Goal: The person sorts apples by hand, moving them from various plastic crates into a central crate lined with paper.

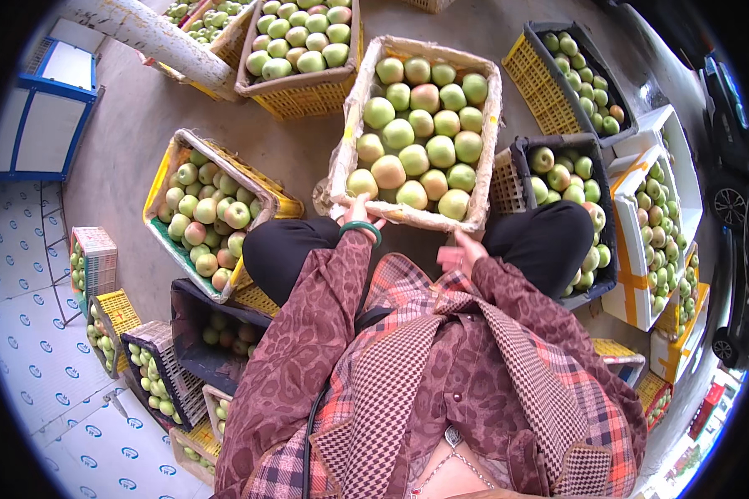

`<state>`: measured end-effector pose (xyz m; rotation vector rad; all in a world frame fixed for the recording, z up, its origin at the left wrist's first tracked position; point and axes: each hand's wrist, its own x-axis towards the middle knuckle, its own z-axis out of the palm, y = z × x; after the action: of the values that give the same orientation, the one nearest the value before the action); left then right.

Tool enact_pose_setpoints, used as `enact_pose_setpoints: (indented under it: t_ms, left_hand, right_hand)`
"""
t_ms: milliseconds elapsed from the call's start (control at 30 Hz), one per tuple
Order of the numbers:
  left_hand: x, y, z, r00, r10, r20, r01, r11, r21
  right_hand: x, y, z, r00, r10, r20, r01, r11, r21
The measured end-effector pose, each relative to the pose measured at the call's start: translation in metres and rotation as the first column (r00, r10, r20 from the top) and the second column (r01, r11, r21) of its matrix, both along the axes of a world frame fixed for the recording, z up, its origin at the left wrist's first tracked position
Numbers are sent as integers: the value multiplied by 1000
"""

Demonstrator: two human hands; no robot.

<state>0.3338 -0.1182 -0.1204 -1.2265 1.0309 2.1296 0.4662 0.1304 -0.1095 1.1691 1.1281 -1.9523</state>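
A crate with a pale padded lining stands in front of me, filled with green, pink-blushed apples set in rows. My left hand, with a green bangle at its wrist, grips the near rim close to the left corner. Just below the near right corner is my right hand, its fingers blurred. One finger of it reaches up by the rim; whether it touches or holds anything is unclear. My knees flank the crate's near end.
At left, a tilted yellow crate holds loose apples; a dark-lined crate sits against my right knee. Beyond are another apple crate, a white foam box and a painted pole. A car stands far right.
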Motion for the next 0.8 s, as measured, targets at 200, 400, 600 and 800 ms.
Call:
enact_pose_setpoints:
  t_ms: [200, 400, 600, 800]
  left_hand:
    - [9, 11, -7, 1000, -2, -29, -3, 986, -169]
    - [13, 11, 22, 990, 106, -87, -102, 993, 58]
    - [-26, 21, 15, 986, 69, -153, -46, 988, 147]
    - [-108, 64, 15, 971, 107, -215, -62, 976, 207]
  right_hand:
    - [-27, -8, 3, 916, -402, -5, 402, 915, 36]
    - [-20, -1, 7, 903, -384, -195, 389, 921, -11]
    - [-62, 5, -1, 845, -441, -301, 464, 886, 3]
    - [-159, 33, -5, 838, -415, -355, 483, 866, 127]
